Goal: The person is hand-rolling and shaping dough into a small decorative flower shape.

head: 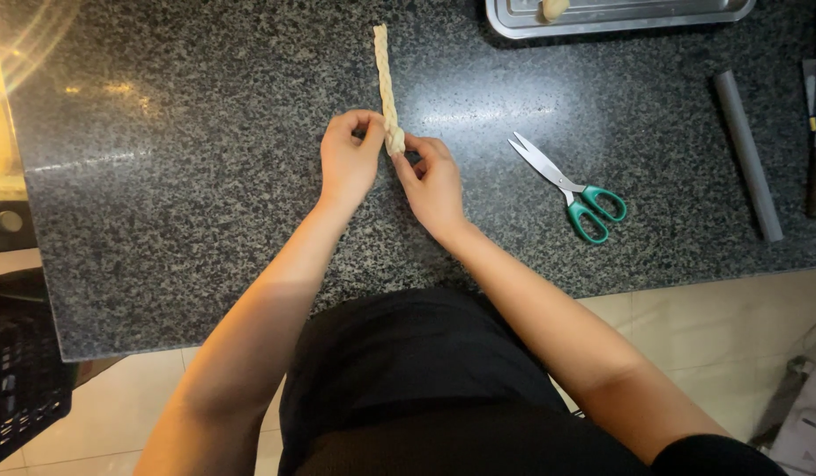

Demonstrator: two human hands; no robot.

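Nearest me, at 6 o'clock, I see a black garment (417,388) over the lap and both bare forearms running up onto the speckled dark granite counter (187,229). Left hand (348,163) sits just left of centre, fingers curled in, thumb and fingertips pinched on the near end of a twisted dough rope (386,84). Right hand (434,185) is just beside it at 3 o'clock, also closed, fingertips pinching the same near end from the other side; the two hands almost touch. The rope lies flat on the counter and runs from the pinch point away toward 12 o'clock, slightly tilted left, pale and braided-looking. Green-handled scissors (571,187) lie at 3 o'clock of the right hand, well apart, blades a little open and pointing toward 10 o'clock. Further at 3 o'clock, a grey rod (747,154) lies along the counter. Far edge, 1 o'clock: a metal tray (619,18) with a small pale lump (555,9) on it, partly cut off. Black crate (20,379) at 8 o'clock, below counter level.
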